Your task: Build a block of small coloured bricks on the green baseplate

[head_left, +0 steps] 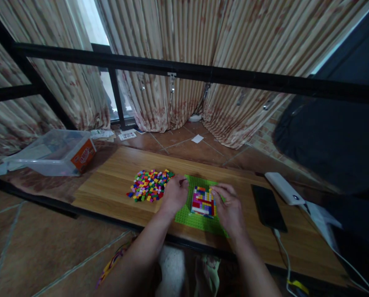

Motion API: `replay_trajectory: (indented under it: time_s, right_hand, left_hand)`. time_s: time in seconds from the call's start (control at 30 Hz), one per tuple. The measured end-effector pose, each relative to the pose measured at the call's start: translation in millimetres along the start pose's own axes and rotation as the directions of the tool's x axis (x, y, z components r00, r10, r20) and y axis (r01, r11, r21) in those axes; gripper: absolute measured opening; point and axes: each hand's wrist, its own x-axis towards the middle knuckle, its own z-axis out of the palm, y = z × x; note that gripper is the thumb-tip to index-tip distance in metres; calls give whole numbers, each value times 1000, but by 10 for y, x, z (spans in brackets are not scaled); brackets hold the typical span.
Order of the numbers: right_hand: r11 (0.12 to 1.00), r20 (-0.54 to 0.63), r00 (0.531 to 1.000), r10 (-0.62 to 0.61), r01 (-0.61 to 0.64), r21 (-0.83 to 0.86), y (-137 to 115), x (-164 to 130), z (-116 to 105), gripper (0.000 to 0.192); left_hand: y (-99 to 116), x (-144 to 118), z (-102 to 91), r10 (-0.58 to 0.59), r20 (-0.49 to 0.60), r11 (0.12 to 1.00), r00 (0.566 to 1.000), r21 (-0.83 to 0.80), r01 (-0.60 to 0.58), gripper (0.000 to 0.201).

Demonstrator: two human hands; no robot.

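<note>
Flanking the multicoloured brick block (203,201) on a green studded baseplate (199,220) | left hand (173,194) fingers curled, grip unclear | right hand (229,207) fingers touching block's edge | loose colourful bricks (149,185) left on the wooden table (110,185)

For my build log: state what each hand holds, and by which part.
Neither hand clearly holds anything. The left hand and right hand rest against opposite sides of the brick block on the green baseplate.

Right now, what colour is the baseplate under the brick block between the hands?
Bright green baseplate, seen best in the head view; the block on it is multicoloured.
</note>
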Motion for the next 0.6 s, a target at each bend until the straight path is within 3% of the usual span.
replay_trajectory:
  time_s: [0.27, 0.43, 0.6]
  right_hand:
    - [993, 94, 995, -38, 48, -109, 19, 2, 254, 21]
    - [991, 79, 997, -19, 29, -130, 90, 55, 354, 19]
    - [993, 48, 999, 8, -2, -119, 82, 84, 408, 18]
  left_hand:
    - [-115, -52, 204, -53, 73, 995, 996, -84, 59, 18]
    - [-178, -30, 232, -75, 108, 993, 991, -82, 84, 18]
    - [-122, -80, 212, -27, 101, 999, 995, -30, 30, 20]
